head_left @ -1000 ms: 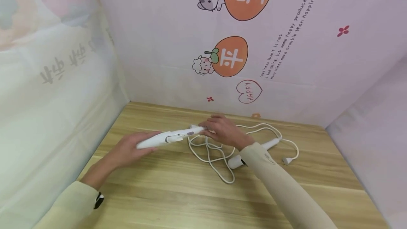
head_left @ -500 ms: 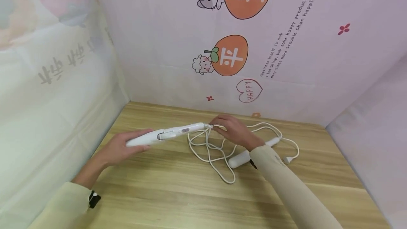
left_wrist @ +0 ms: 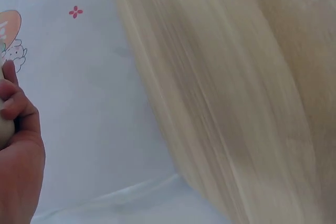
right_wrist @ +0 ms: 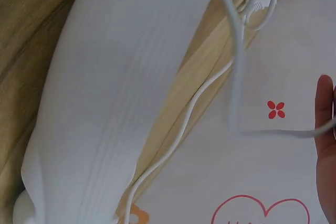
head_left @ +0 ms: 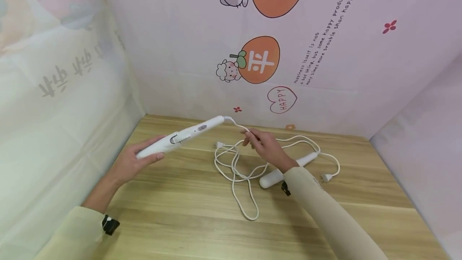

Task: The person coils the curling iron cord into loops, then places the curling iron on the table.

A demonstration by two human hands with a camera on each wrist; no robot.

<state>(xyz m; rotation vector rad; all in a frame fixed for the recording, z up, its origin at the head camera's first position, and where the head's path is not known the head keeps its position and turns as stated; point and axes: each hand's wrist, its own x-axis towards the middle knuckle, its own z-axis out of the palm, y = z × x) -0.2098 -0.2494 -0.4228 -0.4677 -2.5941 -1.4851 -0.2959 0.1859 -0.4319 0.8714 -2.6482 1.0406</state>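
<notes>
My left hand (head_left: 128,163) grips a white hair iron (head_left: 195,129) by its wide end, fingers and thumb on either side. The iron tilts up to the right above the table, its lever and grey button facing me. In the left wrist view, the hand (left_wrist: 23,145) and a sliver of the iron (left_wrist: 6,129) show at the left edge. My right hand (head_left: 265,145) pinches the iron's white cord (head_left: 236,123) a short way past its ribbed collar. At the right wrist view's edge, the cord (right_wrist: 283,134) runs to the fingers (right_wrist: 324,108).
A second white wand-shaped device (head_left: 272,179) lies on the wooden table (head_left: 187,220), partly under my right forearm. Loose cord loops (head_left: 249,216) spread over the middle. One plug (head_left: 219,145) lies left of the loops, another plug (head_left: 326,177) at the right. Printed cloth walls (head_left: 187,63) surround the table.
The iron's cord end has risen and the iron has shifted left. My right hand has slid from the iron's end along the cord. The loops have shifted, and the left plug now shows.
</notes>
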